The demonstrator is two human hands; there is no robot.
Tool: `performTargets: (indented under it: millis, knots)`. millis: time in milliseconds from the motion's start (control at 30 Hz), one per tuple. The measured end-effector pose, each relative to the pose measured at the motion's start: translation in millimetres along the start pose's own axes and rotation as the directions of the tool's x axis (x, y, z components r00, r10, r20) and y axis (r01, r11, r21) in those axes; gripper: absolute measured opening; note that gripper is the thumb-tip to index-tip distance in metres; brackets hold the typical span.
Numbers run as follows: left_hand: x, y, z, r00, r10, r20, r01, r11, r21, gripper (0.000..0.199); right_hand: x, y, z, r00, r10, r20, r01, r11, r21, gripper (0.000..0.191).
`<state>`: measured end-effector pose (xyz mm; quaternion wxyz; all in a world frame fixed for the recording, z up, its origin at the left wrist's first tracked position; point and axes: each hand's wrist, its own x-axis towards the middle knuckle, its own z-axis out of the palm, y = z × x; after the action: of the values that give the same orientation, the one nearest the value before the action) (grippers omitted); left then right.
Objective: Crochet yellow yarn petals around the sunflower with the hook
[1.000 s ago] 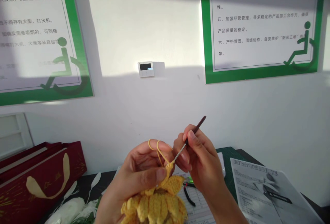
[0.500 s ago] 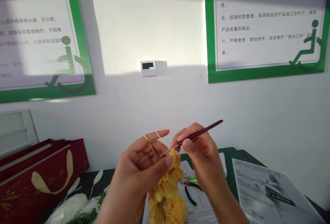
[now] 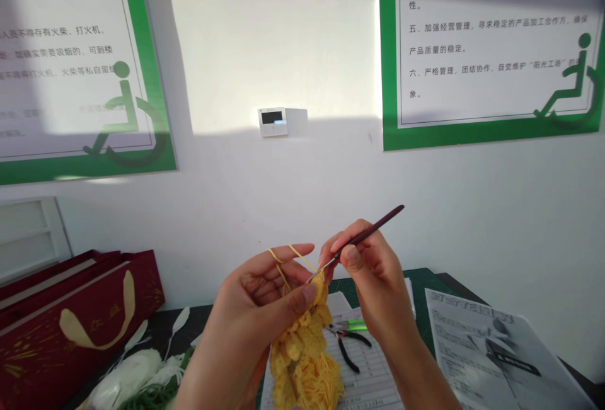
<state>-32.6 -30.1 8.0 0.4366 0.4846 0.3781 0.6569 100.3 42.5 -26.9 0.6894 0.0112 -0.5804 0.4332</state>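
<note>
My left hand pinches the top edge of a ruffled yellow crochet piece between thumb and fingers, its index finger stretched out. Yellow yarn loops around that index finger and runs down to the top of the piece. In my right hand is a crochet hook with a dark handle, held like a pen. The metal tip of the hook meets the yellow stitches beside my left thumb. Loose yellow strands hang at the lower part of the piece.
Black-handled pliers lie on printed sheets over a green mat. Another printed sheet is at the right. Dark red bags, white yarn and green yarn are at the left. Behind stands a white wall with posters.
The hook's handle has shifted slightly up and left, tilting more steeply, and its tip is now closer in at the stitches. The yellow piece has shifted a little to the left.
</note>
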Motion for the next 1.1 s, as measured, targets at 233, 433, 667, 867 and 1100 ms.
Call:
performTargets:
  millis: [233,433,667,867,1100]
  knots:
    - [2.3,0.1,-3.3,0.997,-0.048,0.053,0.048,0.999,-0.004,0.040,2.3,-0.8,-7.4,1.000,-0.001,0.032,0.001,1.000,0.000,0.020]
    - [1.8,0.2,-2.1,0.998,-0.048,0.051,0.049,0.999,-0.023,0.040,1.5,-5.1,-6.9,0.996,-0.056,0.070,0.061,0.996,-0.061,0.016]
    - [0.4,-1.7,-1.4,1.000,0.011,0.029,-0.009,0.997,-0.074,0.049,-0.4,-4.7,-9.5,0.972,-0.176,0.153,0.212,0.940,-0.267,0.006]
    - [-0.6,-4.0,4.0,0.999,0.037,-0.032,-0.040,0.992,-0.119,0.052,-3.4,2.5,-5.1,0.805,-0.538,0.248,0.568,0.581,-0.584,0.035]
    - [3.0,-1.0,0.2,0.963,-0.198,0.181,0.235,0.949,-0.208,0.056,-3.2,7.5,9.3,0.989,-0.150,0.016,0.150,0.989,0.005,0.010]
